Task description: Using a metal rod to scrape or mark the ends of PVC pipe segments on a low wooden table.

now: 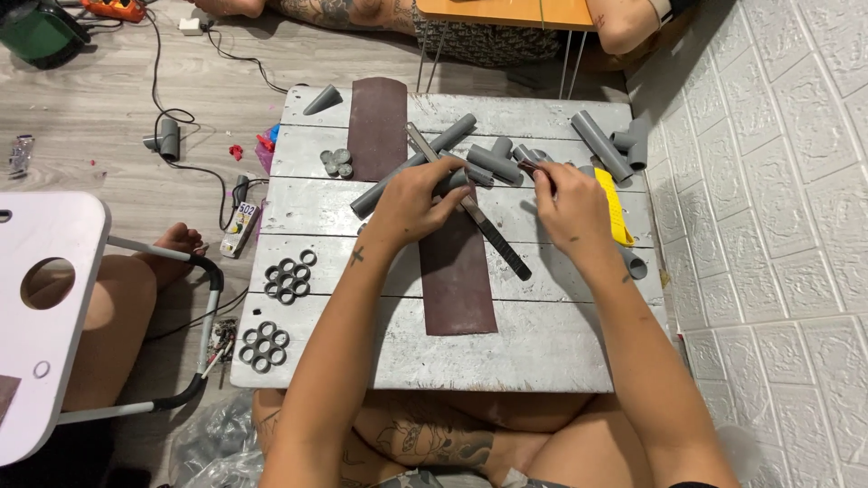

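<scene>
On a low whitewashed wooden table (506, 348), my left hand (418, 194) grips a grey pipe fitting (455, 180) over a long flat metal file (479, 221), which lies diagonally across a strip of brown sandpaper (457, 271). My right hand (568, 201) pinches a small dark piece (532, 168) at its fingertips, close to a yellow cutter (615, 206). A long grey pipe (411, 163) lies slanted behind my left hand.
Grey pipe pieces and tee fittings (601, 145) lie at the table's back right. Two clusters of cut grey rings (287, 278) (263, 346) sit at the left edge, small caps (337, 163) further back. A white side table (41, 307) stands left, a white brick-pattern wall (778, 235) right. Another person sits opposite.
</scene>
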